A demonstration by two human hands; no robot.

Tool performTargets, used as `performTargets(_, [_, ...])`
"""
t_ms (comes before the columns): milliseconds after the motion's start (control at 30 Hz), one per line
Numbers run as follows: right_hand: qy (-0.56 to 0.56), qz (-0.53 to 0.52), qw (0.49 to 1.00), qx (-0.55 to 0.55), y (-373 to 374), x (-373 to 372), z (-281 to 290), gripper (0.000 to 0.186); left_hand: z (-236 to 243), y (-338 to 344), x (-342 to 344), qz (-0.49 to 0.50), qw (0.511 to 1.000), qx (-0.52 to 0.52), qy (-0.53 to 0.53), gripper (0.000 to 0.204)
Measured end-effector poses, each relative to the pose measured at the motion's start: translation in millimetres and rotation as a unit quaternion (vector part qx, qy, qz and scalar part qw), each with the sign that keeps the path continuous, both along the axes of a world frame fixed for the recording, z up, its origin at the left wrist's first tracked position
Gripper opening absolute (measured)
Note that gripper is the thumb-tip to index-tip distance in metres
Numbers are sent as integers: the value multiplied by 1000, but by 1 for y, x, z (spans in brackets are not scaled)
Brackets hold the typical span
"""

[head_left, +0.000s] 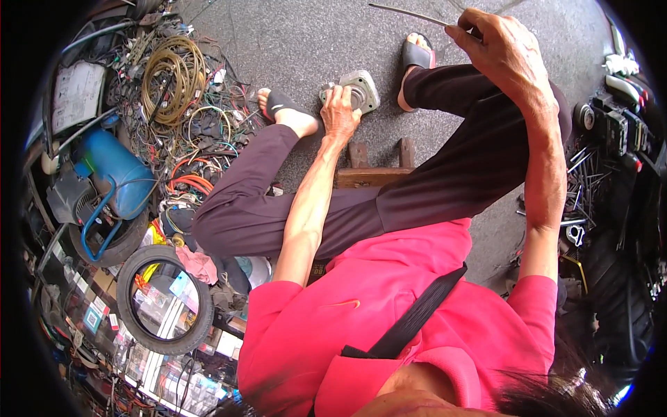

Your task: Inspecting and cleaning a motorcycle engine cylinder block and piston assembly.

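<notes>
My left hand [339, 111] grips a square metal housing [367, 90] with bolt holes and a round centre, held low over the floor between my sandalled feet; my fingers cover part of it. Raised at the upper right, my right hand [500, 55] is closed on a long, thin metal rod [406, 12], whose far end points left. A wooden stool or frame [361, 178] shows behind my legs, below the housing.
Tangled wires and coiled hoses [174, 80] crowd the left, with a blue tank compressor [118, 174] and a tyre [130, 313] over a glass display case. Loose long metal tools [577, 187] and dark parts [618, 118] line the right on the grey floor [278, 35].
</notes>
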State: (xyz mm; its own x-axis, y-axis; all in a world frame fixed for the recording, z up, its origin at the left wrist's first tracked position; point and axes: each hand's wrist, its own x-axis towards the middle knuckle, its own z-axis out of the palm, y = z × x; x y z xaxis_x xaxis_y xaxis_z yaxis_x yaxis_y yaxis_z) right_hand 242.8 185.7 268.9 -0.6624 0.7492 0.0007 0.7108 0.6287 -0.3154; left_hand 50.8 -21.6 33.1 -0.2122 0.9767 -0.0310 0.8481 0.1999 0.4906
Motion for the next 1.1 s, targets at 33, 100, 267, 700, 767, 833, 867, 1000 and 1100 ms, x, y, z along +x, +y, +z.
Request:
performTargets(33, [-4, 1, 1000, 3, 0, 0, 0, 29, 0, 0, 0, 1, 1000, 0, -1, 50])
performTargets(100, [-8, -6, 1000, -12, 1, -1, 0, 29, -1, 2, 1, 4, 1000, -20, -5, 51])
performTargets(267, [-63, -76, 992, -80, 9, 5, 1, 31, -5, 4, -4, 23, 998, -55, 7, 54])
performTargets(700, [-157, 44, 947, -277, -118, -29, -184, 17, -62, -5, -56, 490, 826, 33, -278, 34])
performTargets(767, [40, -108, 969, -218, -119, -28, -188, 15, -59, -5, -53, 505, 804, 34, -312, 31])
performTargets(833, [91, -159, 982, -54, -92, -15, -193, 17, -33, 22, -22, 507, 742, 38, -437, 25])
performTargets(867, [174, -225, 958, -47, -85, -22, -192, 17, -27, 24, -22, 485, 767, 23, -420, 21])
performTargets(1000, [-43, -87, 980, -172, -124, -35, -235, 14, -35, 5, -43, 506, 771, 33, -385, 19])
performTargets(1100, [-72, -53, 965, -247, -126, -18, -228, 17, -24, 19, -41, 548, 687, 43, -476, 19])
